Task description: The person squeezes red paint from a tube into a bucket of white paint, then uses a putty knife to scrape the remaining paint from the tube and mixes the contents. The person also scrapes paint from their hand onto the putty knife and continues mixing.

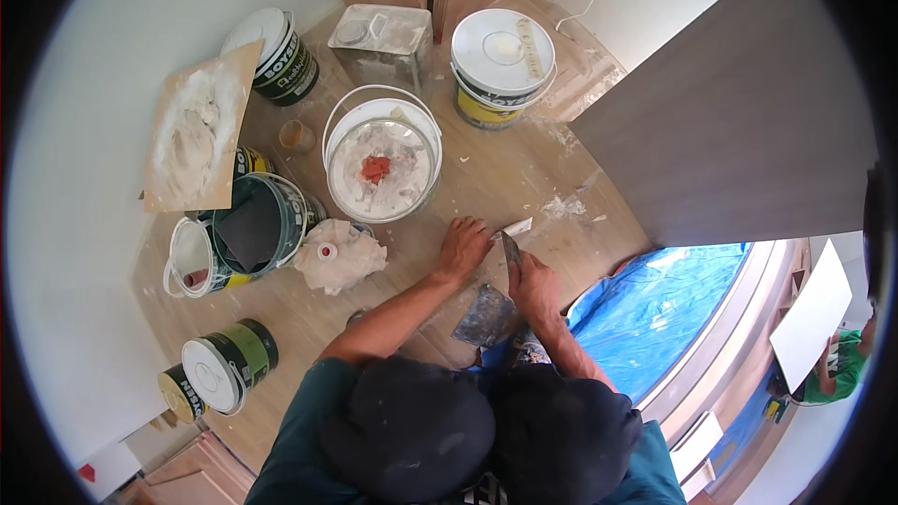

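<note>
My left hand (465,247) is low over the wooden floor, its fingers closed at the near end of a slim white strip (518,226). What the strip is made of cannot be made out. In my right hand (534,288) a putty knife (511,249) is gripped, its dark blade close to the strip and my left fingertips. Below, between my forearms, a dark, stained flat metal blade (484,315) shows; its handle is hidden. Ahead stands a white bucket (428,122) topped by a round, putty-smeared lid (348,176) with a red lump (375,169) on it.
Paint pails (503,61) and a square metal can (382,42) stand at the back. Leftward are a putty-covered board (192,140), a dark green bucket (281,224), a crumpled cloth (341,257) and another pail (224,369). A grey panel (739,122), blue sheet (664,309) and person (837,369) are right.
</note>
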A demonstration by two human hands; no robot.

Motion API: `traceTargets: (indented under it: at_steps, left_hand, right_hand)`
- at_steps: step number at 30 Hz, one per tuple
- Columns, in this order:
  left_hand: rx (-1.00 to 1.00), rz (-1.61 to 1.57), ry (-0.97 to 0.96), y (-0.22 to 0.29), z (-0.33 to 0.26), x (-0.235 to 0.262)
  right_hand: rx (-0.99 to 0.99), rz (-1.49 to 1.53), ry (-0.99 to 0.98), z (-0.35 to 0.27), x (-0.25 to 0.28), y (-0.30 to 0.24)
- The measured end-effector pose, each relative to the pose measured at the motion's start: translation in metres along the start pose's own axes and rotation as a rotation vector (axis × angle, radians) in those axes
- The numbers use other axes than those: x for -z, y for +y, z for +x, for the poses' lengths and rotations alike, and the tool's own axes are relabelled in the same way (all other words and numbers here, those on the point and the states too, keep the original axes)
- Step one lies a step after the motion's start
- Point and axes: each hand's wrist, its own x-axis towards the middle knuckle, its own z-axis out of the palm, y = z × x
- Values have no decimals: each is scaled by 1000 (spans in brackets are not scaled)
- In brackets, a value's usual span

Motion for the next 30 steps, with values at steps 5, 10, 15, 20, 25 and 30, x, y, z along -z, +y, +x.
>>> traceTargets:
  at_steps: [5,10,15,20,25,30]
  left_hand:
    - [-29,-32,-61,1,0,-2]
    - [-96,-47,50,-4,-6,-8]
    - [-160,-44,44,-7,-7,-11]
    - [-216,-25,102,-5,-7,-15]
    - [-234,-25,18,-9,-10,-16]
    - [-117,-145,74,-11,-9,-18]
  right_hand:
    - [20,-44,3,-1,2,-6]
    - [38,-98,-28,1,2,-14]
    - [60,-223,-69,6,-3,-15]
    - [57,-255,-104,26,-2,-19]
    - [134,-191,-57,46,-7,-26]
    - [135,-250,-175,35,6,-26]
